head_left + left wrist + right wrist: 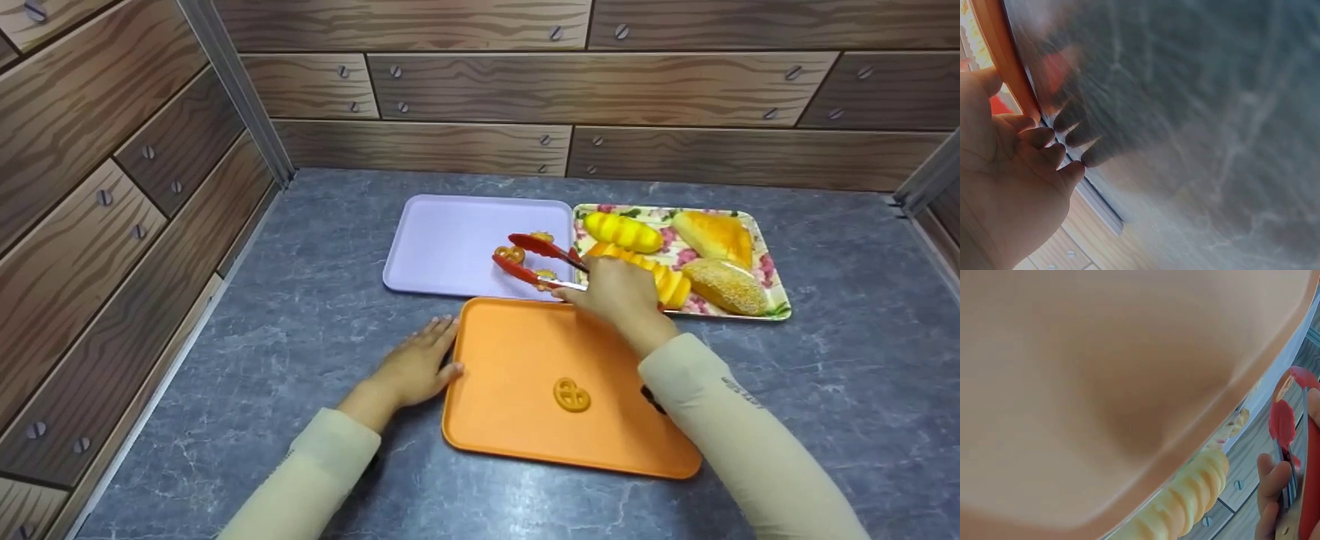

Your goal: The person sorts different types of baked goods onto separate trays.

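Observation:
My right hand grips a pair of tongs with red tips, held over the right part of the lavender tray. A brown pretzel shows between the tips; in the right wrist view a brown piece sits between them too. Whether it is lifted off the tray I cannot tell. Small golden pieces lie near the tongs, partly hidden. Another pretzel lies on the orange tray. My left hand rests at that tray's left edge, fingers extended, thumb touching the rim.
A flowered tray at the back right bears a yellow loaf, a sliced loaf, a square pastry and a seeded bun. Wood-patterned walls enclose the grey marbled table.

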`<move>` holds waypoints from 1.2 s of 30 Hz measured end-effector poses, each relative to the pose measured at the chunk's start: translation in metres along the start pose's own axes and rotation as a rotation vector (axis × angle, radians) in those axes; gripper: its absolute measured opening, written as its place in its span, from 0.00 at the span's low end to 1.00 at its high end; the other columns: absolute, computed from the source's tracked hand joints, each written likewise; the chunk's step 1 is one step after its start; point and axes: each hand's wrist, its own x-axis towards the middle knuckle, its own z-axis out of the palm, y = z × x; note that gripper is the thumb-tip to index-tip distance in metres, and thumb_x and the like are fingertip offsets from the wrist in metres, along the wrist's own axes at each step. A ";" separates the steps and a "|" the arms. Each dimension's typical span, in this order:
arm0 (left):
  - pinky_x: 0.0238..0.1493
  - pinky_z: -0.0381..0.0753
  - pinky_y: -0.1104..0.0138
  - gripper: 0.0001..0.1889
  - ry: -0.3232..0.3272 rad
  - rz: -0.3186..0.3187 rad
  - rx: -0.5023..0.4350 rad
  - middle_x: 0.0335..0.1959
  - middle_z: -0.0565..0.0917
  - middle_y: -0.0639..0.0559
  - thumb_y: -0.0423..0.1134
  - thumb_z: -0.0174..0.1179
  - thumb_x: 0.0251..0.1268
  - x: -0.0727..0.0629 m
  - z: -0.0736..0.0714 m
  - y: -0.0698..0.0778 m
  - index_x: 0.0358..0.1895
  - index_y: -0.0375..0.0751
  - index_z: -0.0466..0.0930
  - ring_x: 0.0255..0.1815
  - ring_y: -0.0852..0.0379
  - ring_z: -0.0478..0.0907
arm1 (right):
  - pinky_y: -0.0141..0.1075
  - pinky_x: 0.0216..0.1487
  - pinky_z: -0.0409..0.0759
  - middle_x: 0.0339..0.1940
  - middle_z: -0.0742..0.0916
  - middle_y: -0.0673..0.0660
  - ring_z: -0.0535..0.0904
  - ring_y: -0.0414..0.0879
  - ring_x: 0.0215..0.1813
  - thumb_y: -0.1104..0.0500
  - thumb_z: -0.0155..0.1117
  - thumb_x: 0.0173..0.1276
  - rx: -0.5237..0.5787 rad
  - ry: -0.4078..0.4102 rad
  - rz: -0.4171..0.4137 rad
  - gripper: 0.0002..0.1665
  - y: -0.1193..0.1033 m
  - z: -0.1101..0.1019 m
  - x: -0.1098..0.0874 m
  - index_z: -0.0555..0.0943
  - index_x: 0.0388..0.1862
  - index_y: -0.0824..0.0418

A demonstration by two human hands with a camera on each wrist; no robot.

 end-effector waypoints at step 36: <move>0.70 0.50 0.50 0.35 0.006 0.007 -0.007 0.74 0.54 0.42 0.52 0.47 0.73 -0.001 -0.001 0.001 0.75 0.37 0.50 0.74 0.44 0.47 | 0.45 0.26 0.71 0.33 0.83 0.60 0.77 0.56 0.30 0.13 0.52 0.39 0.049 -0.039 0.088 0.62 -0.003 0.003 0.011 0.77 0.53 0.64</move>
